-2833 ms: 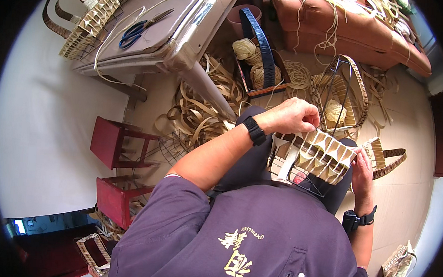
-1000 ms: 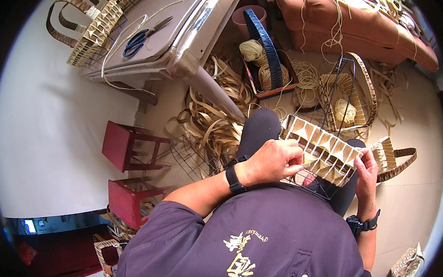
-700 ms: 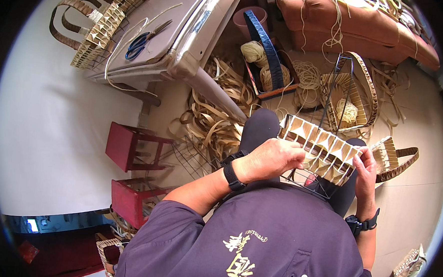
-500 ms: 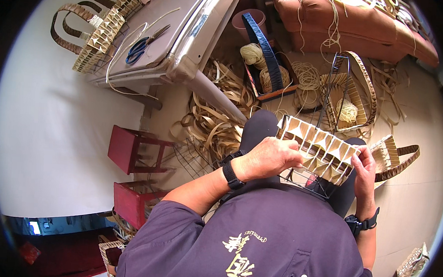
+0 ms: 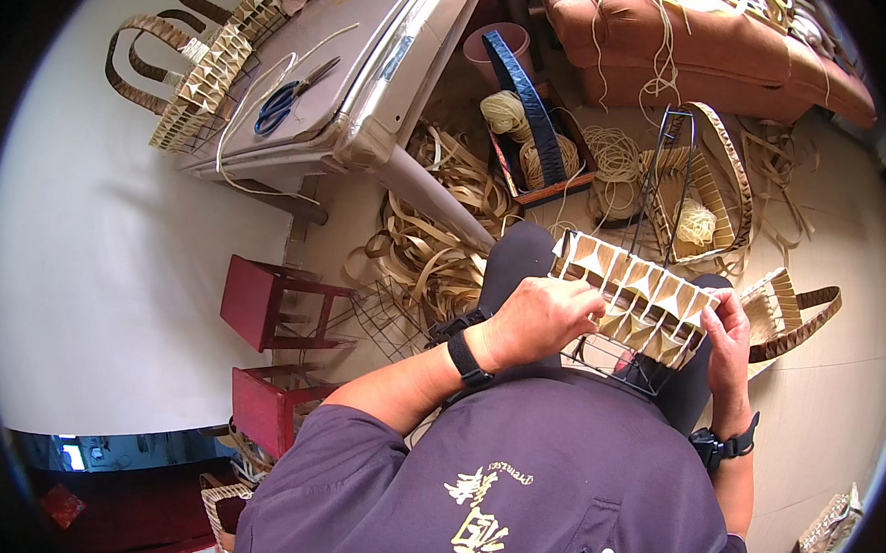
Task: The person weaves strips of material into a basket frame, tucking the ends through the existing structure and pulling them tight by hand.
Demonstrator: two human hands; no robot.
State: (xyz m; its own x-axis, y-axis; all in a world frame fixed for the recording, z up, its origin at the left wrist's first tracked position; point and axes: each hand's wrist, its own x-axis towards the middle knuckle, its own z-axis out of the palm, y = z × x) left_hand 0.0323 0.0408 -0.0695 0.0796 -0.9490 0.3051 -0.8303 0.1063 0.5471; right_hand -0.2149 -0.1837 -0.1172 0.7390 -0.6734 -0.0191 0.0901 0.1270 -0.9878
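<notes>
Hands, left hand (image 5: 544, 319) and right hand (image 5: 729, 334), grip woven wire-frame basket (image 5: 635, 292) between them.

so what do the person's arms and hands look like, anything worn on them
Both hands are bare, no gloves. The left hand has a black band on its wrist, the right hand a black watch-like strap. The forearms are uncovered; short dark purple sleeves end above the elbow.
</notes>
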